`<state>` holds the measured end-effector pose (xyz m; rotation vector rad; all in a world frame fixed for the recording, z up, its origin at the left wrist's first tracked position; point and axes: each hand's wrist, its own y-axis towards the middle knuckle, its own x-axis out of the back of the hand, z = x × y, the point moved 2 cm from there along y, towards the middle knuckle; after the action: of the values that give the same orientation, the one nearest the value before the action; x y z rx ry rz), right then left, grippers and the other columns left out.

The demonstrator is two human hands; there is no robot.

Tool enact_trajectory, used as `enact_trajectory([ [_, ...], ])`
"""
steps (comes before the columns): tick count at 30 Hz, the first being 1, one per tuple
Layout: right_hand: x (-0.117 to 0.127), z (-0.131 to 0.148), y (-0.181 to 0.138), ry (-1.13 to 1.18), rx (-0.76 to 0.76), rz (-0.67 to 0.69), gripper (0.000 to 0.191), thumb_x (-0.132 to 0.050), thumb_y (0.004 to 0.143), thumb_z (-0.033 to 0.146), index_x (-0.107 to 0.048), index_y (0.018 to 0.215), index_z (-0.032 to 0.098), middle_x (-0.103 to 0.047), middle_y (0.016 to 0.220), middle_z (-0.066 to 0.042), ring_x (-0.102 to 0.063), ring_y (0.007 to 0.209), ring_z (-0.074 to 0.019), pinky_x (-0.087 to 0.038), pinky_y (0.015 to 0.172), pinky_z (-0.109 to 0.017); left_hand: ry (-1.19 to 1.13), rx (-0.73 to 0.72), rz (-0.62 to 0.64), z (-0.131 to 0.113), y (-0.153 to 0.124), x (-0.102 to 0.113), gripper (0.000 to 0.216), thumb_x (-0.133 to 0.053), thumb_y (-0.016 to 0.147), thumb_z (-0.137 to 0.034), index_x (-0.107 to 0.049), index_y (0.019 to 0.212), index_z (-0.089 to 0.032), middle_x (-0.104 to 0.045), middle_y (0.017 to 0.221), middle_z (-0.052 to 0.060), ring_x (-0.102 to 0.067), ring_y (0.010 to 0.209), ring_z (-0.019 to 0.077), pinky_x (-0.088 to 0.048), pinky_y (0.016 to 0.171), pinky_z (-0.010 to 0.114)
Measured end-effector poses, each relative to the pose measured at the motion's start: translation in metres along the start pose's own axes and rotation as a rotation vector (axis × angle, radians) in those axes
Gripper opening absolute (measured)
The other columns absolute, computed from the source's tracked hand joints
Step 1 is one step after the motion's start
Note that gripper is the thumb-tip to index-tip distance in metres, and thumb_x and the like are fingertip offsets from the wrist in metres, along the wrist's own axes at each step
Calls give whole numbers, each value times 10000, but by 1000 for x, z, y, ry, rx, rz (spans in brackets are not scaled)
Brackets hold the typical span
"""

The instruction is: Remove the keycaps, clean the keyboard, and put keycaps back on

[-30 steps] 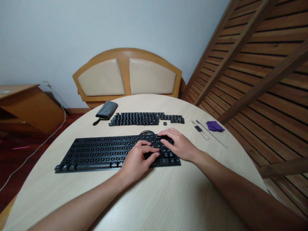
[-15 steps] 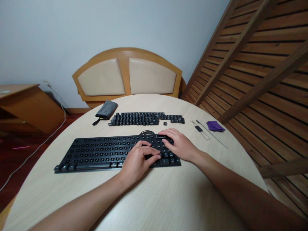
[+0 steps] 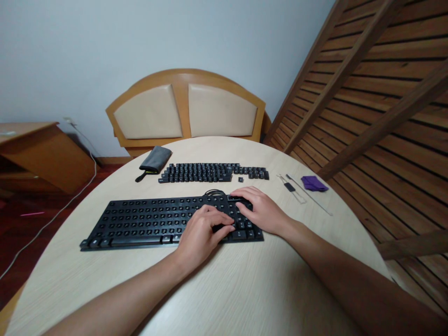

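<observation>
A black keyboard (image 3: 140,219) lies on the round table, with bare key sockets over most of it and keycaps on part of its number pad and bottom row. My left hand (image 3: 203,231) reaches over its right part, thumb and forefinger tips drawn close together at the number pad. Whatever lies between those tips is too small to make out. My right hand (image 3: 261,210) rests on the upper right corner of the keyboard, fingers stretched and thumb apart, holding nothing visible. Behind the keyboard, loose black keycaps (image 3: 199,172) stand in rows, with a single keycap (image 3: 240,179) in front of them.
A grey pouch (image 3: 156,159) lies at the back left. To the right are a wire keycap puller (image 3: 290,187), a thin brush (image 3: 310,193) and a folded purple cloth (image 3: 314,183). A coiled cable (image 3: 214,192) sits behind the keyboard. A slatted wooden screen (image 3: 378,116) leans at right.
The fingers of my left hand have drawn slightly closer together over the number pad. My right hand stays in place on the keyboard's corner.
</observation>
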<state>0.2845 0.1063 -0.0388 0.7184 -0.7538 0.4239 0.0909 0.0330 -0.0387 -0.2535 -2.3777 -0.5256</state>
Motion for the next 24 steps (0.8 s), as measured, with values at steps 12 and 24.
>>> enact_trajectory([
  [12, -1, 0, 1, 1, 4, 3, 263, -563, 942, 160, -665, 1175, 226, -716, 1179, -85, -620, 1136, -256, -500, 1012, -489, 43, -28, 24, -1, 1, 0, 43, -737, 912, -254, -776, 930, -253, -786, 1000, 15, -642, 980, 245, -487, 906, 426],
  [24, 0, 0, 0, 1, 13, 3, 271, -562, 939, 162, -669, 1180, 224, -718, 1178, -92, -623, 1133, -258, -499, 1010, -494, 129, -116, 43, -6, -2, 0, 125, -637, 957, -212, -762, 948, -217, -772, 1019, 44, -615, 969, 250, -508, 869, 433],
])
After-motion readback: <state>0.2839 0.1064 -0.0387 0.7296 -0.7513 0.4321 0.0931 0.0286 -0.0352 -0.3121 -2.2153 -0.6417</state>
